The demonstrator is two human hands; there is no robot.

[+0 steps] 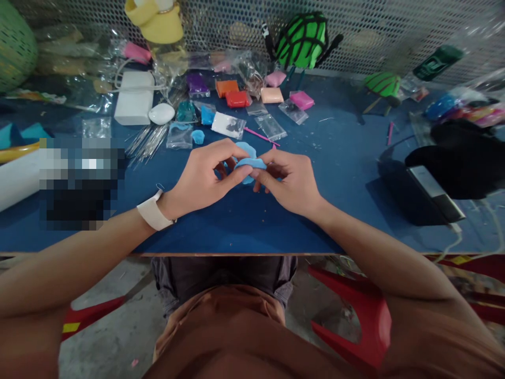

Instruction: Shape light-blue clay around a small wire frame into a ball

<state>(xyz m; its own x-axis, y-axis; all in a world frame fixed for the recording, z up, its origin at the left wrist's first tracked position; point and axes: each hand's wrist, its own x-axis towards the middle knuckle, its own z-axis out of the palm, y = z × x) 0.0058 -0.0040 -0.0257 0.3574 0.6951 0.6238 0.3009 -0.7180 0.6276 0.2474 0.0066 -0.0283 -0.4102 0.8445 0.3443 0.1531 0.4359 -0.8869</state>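
Note:
Between my two hands is a light-blue piece of modelling clay [251,163], thin and wavy, with several flattened, petal-like lobes. My left hand [205,171] pinches its left side between thumb and fingers. From the right, my right hand [295,181] pinches the same piece, thumb tip close to the left thumb. Fingers hide part of the clay's underside. Just beyond the hands lie a small light-blue clay lump [198,137] and a thin pink stick [262,137]. A clear bag [179,136] with a little blue clay lies left of the lump.
Coloured clay packets, among them a red one [238,99], lie across the back, near a bundle of thin wires [148,142] and a white box [134,97]. A green-and-black turtle-like figure [303,41] stands by the mesh. At right sits a dark box-shaped device [420,197] with a cable.

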